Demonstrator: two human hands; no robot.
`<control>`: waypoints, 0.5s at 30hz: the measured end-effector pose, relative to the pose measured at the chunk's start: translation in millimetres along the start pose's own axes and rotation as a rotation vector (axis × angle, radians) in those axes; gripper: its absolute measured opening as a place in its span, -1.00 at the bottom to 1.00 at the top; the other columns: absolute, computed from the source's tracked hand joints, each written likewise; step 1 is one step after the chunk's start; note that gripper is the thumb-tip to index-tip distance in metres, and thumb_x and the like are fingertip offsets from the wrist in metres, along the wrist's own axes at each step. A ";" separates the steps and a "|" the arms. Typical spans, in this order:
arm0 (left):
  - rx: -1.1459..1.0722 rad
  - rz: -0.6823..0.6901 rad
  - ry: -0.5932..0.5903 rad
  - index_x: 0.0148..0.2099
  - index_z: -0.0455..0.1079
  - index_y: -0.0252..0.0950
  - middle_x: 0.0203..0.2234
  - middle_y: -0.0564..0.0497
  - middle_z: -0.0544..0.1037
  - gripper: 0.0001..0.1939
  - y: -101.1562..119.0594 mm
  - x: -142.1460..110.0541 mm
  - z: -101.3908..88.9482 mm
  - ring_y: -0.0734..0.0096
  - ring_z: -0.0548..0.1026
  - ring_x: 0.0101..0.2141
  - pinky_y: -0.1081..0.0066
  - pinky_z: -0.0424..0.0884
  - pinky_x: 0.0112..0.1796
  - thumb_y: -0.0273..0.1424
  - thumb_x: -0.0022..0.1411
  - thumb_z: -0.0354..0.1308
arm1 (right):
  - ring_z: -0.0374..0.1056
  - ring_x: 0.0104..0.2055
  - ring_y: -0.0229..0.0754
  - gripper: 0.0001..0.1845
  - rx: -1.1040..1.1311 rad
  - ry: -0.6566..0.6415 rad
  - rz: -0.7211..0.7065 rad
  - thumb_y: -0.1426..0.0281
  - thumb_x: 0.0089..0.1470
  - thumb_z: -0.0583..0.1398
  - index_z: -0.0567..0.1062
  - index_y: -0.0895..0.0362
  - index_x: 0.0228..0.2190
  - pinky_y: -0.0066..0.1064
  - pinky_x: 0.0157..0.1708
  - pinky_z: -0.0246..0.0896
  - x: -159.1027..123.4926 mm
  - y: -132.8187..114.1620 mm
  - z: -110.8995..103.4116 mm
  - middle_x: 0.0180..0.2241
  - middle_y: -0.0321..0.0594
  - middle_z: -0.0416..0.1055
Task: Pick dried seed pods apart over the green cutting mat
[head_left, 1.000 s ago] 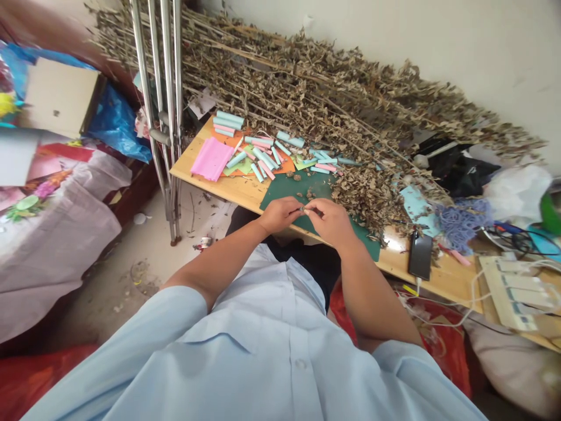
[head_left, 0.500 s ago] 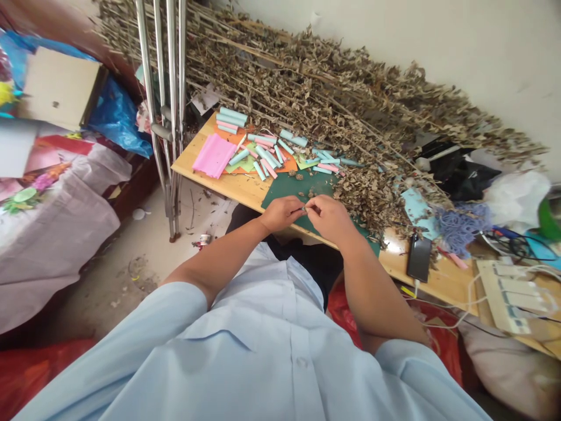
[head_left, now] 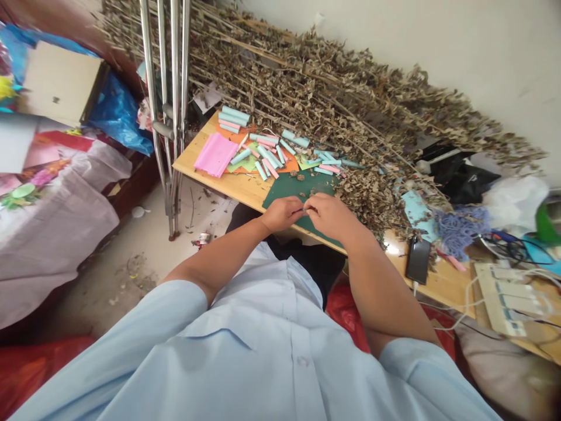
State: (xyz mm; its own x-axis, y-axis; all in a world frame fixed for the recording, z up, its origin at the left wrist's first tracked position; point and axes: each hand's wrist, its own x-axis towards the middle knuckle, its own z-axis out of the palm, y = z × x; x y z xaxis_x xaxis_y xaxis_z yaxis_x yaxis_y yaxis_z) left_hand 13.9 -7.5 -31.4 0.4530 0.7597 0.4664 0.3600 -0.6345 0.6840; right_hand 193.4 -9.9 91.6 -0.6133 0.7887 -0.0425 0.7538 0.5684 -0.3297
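My left hand (head_left: 284,213) and my right hand (head_left: 326,211) meet over the near edge of a green mat (head_left: 284,188). Fingers on both hands are pinched together, tip to tip, around something small and dark that I cannot make out. Just beyond them, small brown crumbs lie on the mat beside a heap of dried leaves (head_left: 366,190). Several rolled blue and pink paper tubes (head_left: 265,155) are scattered behind, on orange and green sheets. A stack of pink paper (head_left: 215,154) lies at the table's left end.
Long dried leafy stalks (head_left: 302,76) fill the back against the wall. Metal crutches (head_left: 169,117) stand left of the wooden table (head_left: 197,169). To the right are a phone (head_left: 418,259) on a cable, blue yarn (head_left: 463,229) and a power strip (head_left: 504,298).
Both hands stay pinched together at nearly the same spot. My right forearm and wrist have shifted slightly to the right, and the view has moved a little.
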 end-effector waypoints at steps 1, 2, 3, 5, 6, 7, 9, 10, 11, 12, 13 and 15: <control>0.005 0.000 -0.002 -0.18 0.51 -0.31 -0.31 -0.11 0.56 -0.58 0.3 0.0 -0.2 0.30 0.54 -0.20 0.38 0.42 -0.16 -0.12 0.49 -0.02 | 0.41 -0.14 -0.06 -0.80 0.007 0.011 -0.003 0.53 0.19 0.12 0.55 0.12 -0.27 -0.30 -0.08 0.24 0.0 0.3 1.1 -0.22 -0.10 0.47; 0.010 0.000 -0.004 -0.18 0.51 -0.30 -0.31 -0.10 0.56 -0.58 0.7 0.1 -0.7 0.30 0.54 -0.20 0.38 0.42 -0.16 -0.12 0.49 -0.02 | 0.41 -0.13 -0.06 -0.79 0.011 0.023 -0.005 0.53 0.19 0.12 0.55 0.11 -0.28 -0.30 -0.07 0.24 0.3 0.6 2.5 -0.22 -0.10 0.47; 0.015 0.000 -0.006 -0.18 0.51 -0.30 -0.31 -0.10 0.56 -0.58 1.3 0.2 -1.2 0.31 0.54 -0.20 0.38 0.42 -0.16 -0.12 0.49 -0.03 | 0.41 -0.13 -0.05 -0.80 0.013 0.037 -0.005 0.54 0.18 0.12 0.55 0.11 -0.28 -0.30 -0.07 0.25 0.7 0.8 3.9 -0.22 -0.10 0.47; 0.028 0.004 -0.007 -0.20 0.50 -0.31 -0.32 -0.11 0.55 -0.57 2.4 0.5 -2.4 0.31 0.54 -0.22 0.38 0.41 -0.18 -0.12 0.50 -0.04 | 0.41 -0.14 -0.05 -0.81 0.009 0.063 0.003 0.54 0.16 0.13 0.54 0.12 -0.27 -0.30 -0.09 0.25 1.9 1.0 6.2 -0.23 -0.10 0.48; 0.034 0.006 -0.006 -0.21 0.50 -0.31 -0.32 -0.11 0.55 -0.56 2.8 0.6 -2.8 0.31 0.53 -0.23 0.38 0.41 -0.19 -0.12 0.50 -0.05 | 0.41 -0.15 -0.05 -0.81 0.003 0.075 0.012 0.54 0.15 0.14 0.53 0.12 -0.26 -0.29 -0.11 0.25 2.5 0.9 6.8 -0.24 -0.11 0.48; 0.039 0.009 -0.006 -0.22 0.50 -0.31 -0.33 -0.11 0.55 -0.55 3.0 0.7 -3.1 0.31 0.53 -0.24 0.38 0.40 -0.20 -0.12 0.50 -0.06 | 0.41 -0.16 -0.04 -0.82 -0.005 0.082 0.021 0.54 0.14 0.14 0.53 0.12 -0.26 -0.29 -0.12 0.25 3.1 0.6 7.0 -0.24 -0.11 0.49; 0.043 0.010 -0.006 -0.23 0.50 -0.31 -0.33 -0.11 0.55 -0.55 2.8 0.9 -2.9 0.31 0.53 -0.24 0.37 0.40 -0.20 -0.12 0.50 -0.06 | 0.41 -0.17 -0.04 -0.84 -0.020 0.080 0.034 0.53 0.14 0.15 0.53 0.12 -0.28 -0.29 -0.13 0.25 3.6 -0.3 6.1 -0.26 -0.12 0.50; 0.041 0.011 -0.008 -0.21 0.51 -0.31 -0.33 -0.12 0.56 -0.56 2.5 1.0 -2.5 0.30 0.53 -0.23 0.37 0.41 -0.19 -0.12 0.50 -0.05 | 0.41 -0.18 -0.04 -0.85 -0.026 0.074 0.038 0.52 0.15 0.15 0.53 0.12 -0.29 -0.29 -0.13 0.24 3.6 -0.9 5.1 -0.27 -0.12 0.50; 0.038 0.012 -0.008 -0.20 0.51 -0.31 -0.32 -0.12 0.57 -0.56 2.1 1.1 -2.1 0.30 0.54 -0.22 0.36 0.41 -0.18 -0.12 0.50 -0.05 | 0.41 -0.18 -0.05 -0.85 -0.028 0.069 0.041 0.52 0.16 0.15 0.53 0.11 -0.31 -0.29 -0.14 0.24 3.3 -1.5 3.8 -0.27 -0.11 0.50; 0.034 0.012 -0.007 -0.18 0.52 -0.31 -0.31 -0.12 0.57 -0.57 1.7 1.1 -1.6 0.29 0.54 -0.20 0.35 0.42 -0.17 -0.12 0.50 -0.04 | 0.41 -0.19 -0.05 -0.86 -0.028 0.065 0.045 0.51 0.16 0.15 0.53 0.11 -0.31 -0.29 -0.14 0.23 2.8 -2.2 2.5 -0.26 -0.11 0.50; 0.029 0.013 -0.007 -0.16 0.52 -0.31 -0.30 -0.13 0.58 -0.57 1.4 1.2 -1.1 0.28 0.55 -0.19 0.35 0.42 -0.16 -0.12 0.50 -0.04 | 0.41 -0.19 -0.05 -0.86 -0.026 0.064 0.049 0.50 0.17 0.15 0.53 0.11 -0.32 -0.29 -0.15 0.23 2.0 -2.9 1.2 -0.26 -0.12 0.50; 0.020 0.012 -0.003 -0.13 0.53 -0.31 -0.27 -0.14 0.59 -0.57 1.2 1.2 -0.6 0.28 0.55 -0.18 0.35 0.43 -0.15 -0.11 0.50 -0.04 | 0.41 -0.20 -0.06 -0.86 -0.013 0.067 0.057 0.48 0.18 0.16 0.54 0.10 -0.32 -0.30 -0.16 0.22 0.3 -4.2 -1.2 -0.26 -0.13 0.51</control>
State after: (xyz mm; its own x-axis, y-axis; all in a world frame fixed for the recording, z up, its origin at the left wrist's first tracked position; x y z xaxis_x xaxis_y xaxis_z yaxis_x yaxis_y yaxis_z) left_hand 14.4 -7.2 -29.7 0.4594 0.7519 0.4729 0.3710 -0.6461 0.6670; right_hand 190.3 -11.8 94.1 -0.5526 0.8335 0.0021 0.7903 0.5247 -0.3165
